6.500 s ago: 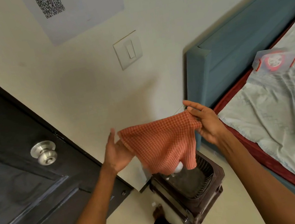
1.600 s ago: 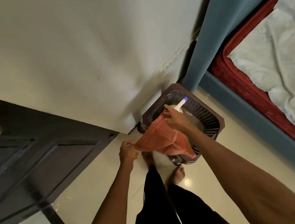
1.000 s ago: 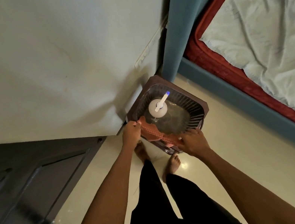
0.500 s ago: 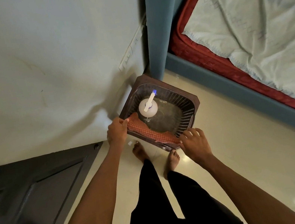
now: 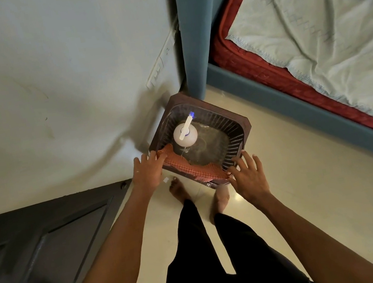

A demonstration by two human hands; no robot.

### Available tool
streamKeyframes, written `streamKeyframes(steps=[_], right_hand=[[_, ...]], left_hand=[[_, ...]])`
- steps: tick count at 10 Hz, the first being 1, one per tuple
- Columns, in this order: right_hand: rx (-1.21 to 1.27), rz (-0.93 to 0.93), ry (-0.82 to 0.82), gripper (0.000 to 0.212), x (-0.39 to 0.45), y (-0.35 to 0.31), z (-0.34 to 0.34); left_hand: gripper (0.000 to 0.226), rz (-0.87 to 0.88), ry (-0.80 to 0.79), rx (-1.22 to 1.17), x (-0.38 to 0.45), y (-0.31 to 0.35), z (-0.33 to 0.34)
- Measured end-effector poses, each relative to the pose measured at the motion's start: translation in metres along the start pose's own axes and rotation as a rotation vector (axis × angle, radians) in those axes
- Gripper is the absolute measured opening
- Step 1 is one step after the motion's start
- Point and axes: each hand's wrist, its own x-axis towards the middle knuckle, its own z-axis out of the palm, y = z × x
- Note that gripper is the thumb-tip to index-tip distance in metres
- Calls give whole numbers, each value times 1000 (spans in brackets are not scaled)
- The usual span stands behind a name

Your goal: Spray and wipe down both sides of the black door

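Left hand: the left hand (image 5: 147,172) lies flat with fingers straight, fingertips on the left end of the orange checked cloth (image 5: 191,168); nothing is clasped.
Right hand: the right hand (image 5: 247,176) is spread wide, fingers straight and apart, touching the right end of the cloth at the basket's near right corner; it grasps nothing.
Cloth: draped along the near rim of the dark brown slatted plastic basket (image 5: 237,137), running from its near left corner to its near right corner, part of it hanging inside.
Spray bottle: a white round spray bottle with a white nozzle tipped blue (image 5: 185,133) stands upright inside the basket, toward its far left corner, just beyond the cloth.
Basket: it sits on the cream tiled floor (image 5: 326,191), in the corner between the pale wall (image 5: 47,91) and the blue bed frame (image 5: 195,27).
Door: the black panelled door (image 5: 38,254) stands at the lower left, well apart from both hands, its edge near the left wrist.
Bed: a red mattress (image 5: 254,67) under a pale rumpled sheet (image 5: 323,30) fills the upper right.
Person: bare feet and black trousers (image 5: 226,259) stand just before the basket.
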Motion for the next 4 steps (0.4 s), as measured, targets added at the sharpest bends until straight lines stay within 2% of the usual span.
streamKeyframes(steps=[2, 3, 4], right_hand=[[-23, -38, -3, 58, -5, 0, -7], [3, -31, 17, 51, 1, 0, -6], [22, -63, 2, 50, 4, 0, 0]], left_hand=[[45, 30, -118, -1, 17, -1, -27], [52, 5, -186, 26, 19, 1, -35], [59, -43, -150, 11, 13, 2, -29]])
